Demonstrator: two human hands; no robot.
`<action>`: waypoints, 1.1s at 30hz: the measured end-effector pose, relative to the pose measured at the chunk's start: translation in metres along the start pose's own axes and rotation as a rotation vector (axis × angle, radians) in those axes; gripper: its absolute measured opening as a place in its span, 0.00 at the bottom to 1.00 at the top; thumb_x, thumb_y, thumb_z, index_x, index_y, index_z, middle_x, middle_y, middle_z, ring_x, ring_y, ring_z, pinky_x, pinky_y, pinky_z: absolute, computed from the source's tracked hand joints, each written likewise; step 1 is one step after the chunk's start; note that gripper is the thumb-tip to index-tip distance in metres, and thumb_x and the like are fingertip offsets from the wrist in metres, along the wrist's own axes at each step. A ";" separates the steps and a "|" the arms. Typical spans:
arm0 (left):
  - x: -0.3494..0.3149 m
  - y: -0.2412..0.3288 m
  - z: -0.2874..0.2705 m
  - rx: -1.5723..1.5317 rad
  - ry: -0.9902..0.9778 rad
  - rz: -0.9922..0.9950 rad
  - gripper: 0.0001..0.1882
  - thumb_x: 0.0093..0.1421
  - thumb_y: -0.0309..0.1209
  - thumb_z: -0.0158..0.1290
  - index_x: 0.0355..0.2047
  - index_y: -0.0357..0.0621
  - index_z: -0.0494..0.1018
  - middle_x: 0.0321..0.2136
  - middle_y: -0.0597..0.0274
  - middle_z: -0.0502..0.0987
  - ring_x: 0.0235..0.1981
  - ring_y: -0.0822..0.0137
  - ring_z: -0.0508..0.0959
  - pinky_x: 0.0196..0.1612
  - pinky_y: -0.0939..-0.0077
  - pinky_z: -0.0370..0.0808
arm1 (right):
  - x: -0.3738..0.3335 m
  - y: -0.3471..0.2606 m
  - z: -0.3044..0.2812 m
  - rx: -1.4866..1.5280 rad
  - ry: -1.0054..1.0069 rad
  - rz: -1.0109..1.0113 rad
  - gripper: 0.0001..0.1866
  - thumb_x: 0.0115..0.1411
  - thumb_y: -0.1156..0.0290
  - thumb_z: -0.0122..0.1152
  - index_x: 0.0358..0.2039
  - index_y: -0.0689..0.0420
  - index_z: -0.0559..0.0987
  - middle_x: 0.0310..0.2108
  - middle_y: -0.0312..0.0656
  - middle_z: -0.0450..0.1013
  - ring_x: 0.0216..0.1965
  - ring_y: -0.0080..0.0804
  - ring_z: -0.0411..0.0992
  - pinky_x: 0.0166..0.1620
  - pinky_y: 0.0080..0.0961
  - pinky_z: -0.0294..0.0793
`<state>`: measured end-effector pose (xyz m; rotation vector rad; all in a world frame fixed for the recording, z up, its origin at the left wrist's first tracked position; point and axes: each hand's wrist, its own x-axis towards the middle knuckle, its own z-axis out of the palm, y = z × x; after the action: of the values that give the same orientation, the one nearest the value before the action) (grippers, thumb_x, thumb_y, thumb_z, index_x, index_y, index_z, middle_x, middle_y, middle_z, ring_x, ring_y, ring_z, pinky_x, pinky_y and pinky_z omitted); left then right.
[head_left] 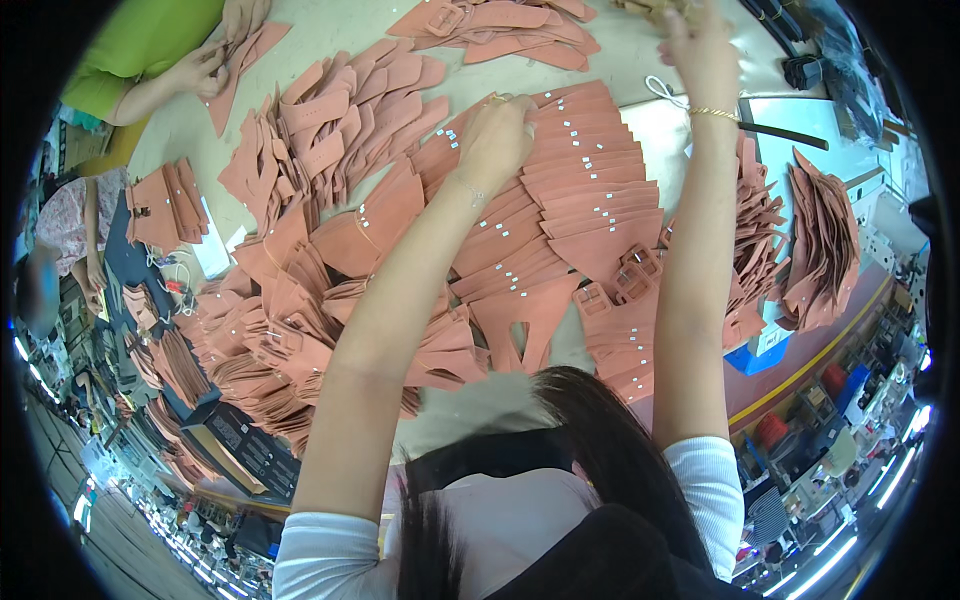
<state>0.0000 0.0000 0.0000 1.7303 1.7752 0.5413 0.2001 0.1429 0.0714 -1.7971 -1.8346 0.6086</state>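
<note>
My left hand [497,140] is closed over the far end of fanned-out salmon-coloured leather-like pieces [590,165]. What its fingers pinch is hidden. Small white stickers mark these overlapping pieces. My right hand [703,55] reaches to the far edge, slightly blurred, thumb and fingers apart, with nothing visible in it. Close to it lies a tan bundle [655,8]. A white cord loop [665,92] rests just left of my right wrist. Between my forearms are pieces with covered square buckles [636,275] and one piece with a slot [520,340].
Heaps of similar pieces lie at the left [325,130], far middle [500,28] and right [820,240]. A co-worker's hand [200,72] holds a piece at the far left. A black box [235,445] stands near left; a blue bin [755,358] sits under the right edge.
</note>
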 end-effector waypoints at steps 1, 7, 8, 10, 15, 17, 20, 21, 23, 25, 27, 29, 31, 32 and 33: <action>-0.001 0.001 0.000 -0.006 0.004 0.006 0.13 0.55 0.27 0.56 0.41 0.41 0.76 0.40 0.46 0.77 0.42 0.48 0.77 0.46 0.57 0.74 | -0.006 0.003 0.014 -0.143 -0.130 -0.091 0.13 0.58 0.72 0.60 0.44 0.54 0.74 0.39 0.48 0.77 0.35 0.30 0.77 0.42 0.31 0.76; -0.005 0.008 -0.008 -0.026 -0.050 -0.006 0.11 0.55 0.26 0.55 0.40 0.41 0.76 0.35 0.44 0.78 0.38 0.46 0.78 0.42 0.55 0.74 | -0.040 0.003 0.090 -0.073 -0.698 -0.450 0.10 0.55 0.75 0.60 0.39 0.56 0.79 0.34 0.41 0.77 0.37 0.33 0.76 0.41 0.28 0.75; -0.005 0.010 -0.010 -0.031 -0.078 -0.026 0.11 0.55 0.26 0.54 0.40 0.41 0.76 0.33 0.44 0.78 0.38 0.46 0.78 0.42 0.55 0.74 | -0.037 0.001 0.091 -0.110 -0.784 -0.348 0.10 0.55 0.75 0.60 0.39 0.56 0.79 0.35 0.40 0.77 0.37 0.33 0.76 0.41 0.28 0.75; -0.007 0.012 -0.013 -0.049 -0.073 -0.020 0.14 0.55 0.25 0.53 0.43 0.42 0.75 0.34 0.41 0.77 0.39 0.45 0.77 0.43 0.54 0.73 | -0.027 -0.005 0.091 -0.230 -0.918 -0.261 0.10 0.56 0.75 0.60 0.39 0.55 0.79 0.37 0.39 0.76 0.38 0.34 0.75 0.42 0.29 0.74; -0.005 0.013 -0.013 -0.056 -0.158 -0.035 0.15 0.56 0.24 0.52 0.45 0.41 0.75 0.35 0.39 0.77 0.39 0.45 0.77 0.43 0.54 0.73 | -0.027 -0.002 0.086 -0.497 -0.728 -0.662 0.09 0.56 0.71 0.60 0.38 0.55 0.80 0.35 0.40 0.76 0.36 0.37 0.75 0.40 0.31 0.74; -0.002 0.009 -0.012 0.007 -0.137 0.065 0.11 0.55 0.23 0.53 0.40 0.38 0.76 0.31 0.40 0.78 0.35 0.45 0.79 0.40 0.54 0.74 | -0.018 -0.004 0.080 -0.225 -0.536 -0.748 0.09 0.58 0.69 0.59 0.37 0.56 0.80 0.32 0.43 0.78 0.35 0.41 0.75 0.41 0.31 0.73; 0.000 0.005 -0.007 -0.003 -0.068 0.093 0.11 0.54 0.22 0.53 0.39 0.36 0.76 0.30 0.40 0.78 0.34 0.45 0.79 0.39 0.56 0.75 | 0.002 -0.028 0.055 -0.267 -0.328 -0.612 0.11 0.60 0.66 0.59 0.39 0.58 0.78 0.32 0.44 0.78 0.34 0.40 0.76 0.41 0.31 0.74; 0.001 0.004 -0.005 0.008 -0.092 0.075 0.12 0.54 0.22 0.53 0.40 0.36 0.76 0.31 0.39 0.78 0.35 0.45 0.79 0.40 0.55 0.75 | 0.011 -0.042 0.039 -0.359 -0.262 -0.516 0.12 0.61 0.66 0.59 0.40 0.59 0.78 0.32 0.44 0.78 0.33 0.39 0.76 0.40 0.31 0.74; 0.003 0.004 -0.003 0.026 -0.120 0.058 0.13 0.54 0.22 0.53 0.42 0.35 0.75 0.34 0.39 0.78 0.36 0.45 0.79 0.40 0.55 0.75 | 0.015 -0.073 0.000 -0.202 -0.007 -0.575 0.08 0.60 0.71 0.58 0.38 0.61 0.76 0.29 0.44 0.78 0.30 0.36 0.76 0.37 0.29 0.74; 0.004 0.005 -0.002 0.041 -0.085 0.073 0.17 0.55 0.24 0.54 0.46 0.36 0.72 0.39 0.40 0.75 0.41 0.45 0.77 0.43 0.55 0.74 | 0.002 -0.099 -0.041 -0.045 0.236 -0.638 0.05 0.60 0.76 0.58 0.35 0.64 0.75 0.26 0.45 0.77 0.26 0.33 0.75 0.34 0.28 0.75; -0.002 0.009 -0.006 0.052 -0.022 0.051 0.21 0.56 0.26 0.55 0.51 0.37 0.69 0.44 0.41 0.73 0.45 0.45 0.75 0.46 0.54 0.73 | -0.021 -0.118 -0.064 0.087 0.360 -0.636 0.06 0.58 0.77 0.60 0.32 0.66 0.74 0.25 0.45 0.76 0.27 0.33 0.75 0.33 0.26 0.73; -0.016 0.014 -0.016 0.063 0.072 -0.004 0.26 0.56 0.29 0.56 0.55 0.38 0.66 0.48 0.42 0.69 0.49 0.45 0.72 0.49 0.54 0.71 | -0.033 -0.114 -0.083 0.172 0.288 -0.600 0.08 0.57 0.76 0.62 0.35 0.65 0.74 0.26 0.47 0.76 0.28 0.33 0.75 0.33 0.26 0.73; -0.038 0.015 -0.034 0.004 0.140 -0.030 0.28 0.56 0.31 0.56 0.57 0.38 0.64 0.48 0.43 0.69 0.50 0.45 0.70 0.52 0.54 0.70 | -0.062 -0.100 -0.096 -0.026 0.191 -0.476 0.11 0.60 0.70 0.60 0.40 0.63 0.76 0.31 0.46 0.78 0.31 0.33 0.76 0.38 0.27 0.74; -0.053 0.014 -0.044 -0.023 0.189 -0.041 0.29 0.57 0.31 0.57 0.58 0.38 0.64 0.48 0.44 0.69 0.50 0.45 0.70 0.53 0.55 0.69 | -0.072 -0.094 -0.098 -0.116 0.144 -0.428 0.14 0.63 0.64 0.58 0.43 0.61 0.76 0.34 0.46 0.78 0.31 0.35 0.76 0.39 0.28 0.73; -0.072 0.014 -0.054 -0.074 0.215 -0.024 0.28 0.57 0.32 0.56 0.58 0.39 0.64 0.48 0.45 0.69 0.50 0.45 0.70 0.53 0.55 0.69 | -0.088 -0.087 -0.105 -0.079 0.014 -0.381 0.16 0.62 0.63 0.60 0.44 0.61 0.76 0.34 0.47 0.78 0.31 0.29 0.74 0.38 0.24 0.72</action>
<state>-0.0265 -0.0645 0.0587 1.6498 1.8937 0.7987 0.1988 0.0491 0.2039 -1.4347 -2.1408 0.3818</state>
